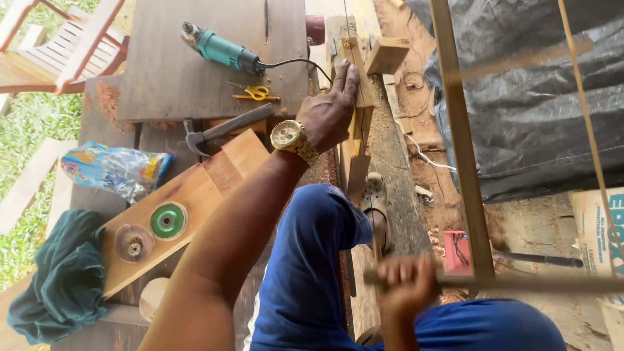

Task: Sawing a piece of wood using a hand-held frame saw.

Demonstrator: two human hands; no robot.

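My left hand (pixel 330 110), with a gold wristwatch (pixel 290 138) on the wrist, presses flat on a narrow wooden piece (pixel 356 133) that stands against the workbench edge. My right hand (pixel 406 289) is closed around a long thin wooden stick (pixel 520 281), which is blurred and runs off to the right. My blue-trousered knee (pixel 318 221) is raised between the two hands.
On the bench lie a teal power grinder (pixel 224 50), yellow scissors (pixel 255 93), a claw hammer (pixel 224 128), a plank with two grinding discs (pixel 153 227), a plastic bag (pixel 114 170) and a dark green cloth (pixel 58 279). A tall wooden frame (pixel 463 140) and grey tarp (pixel 539 97) stand right.
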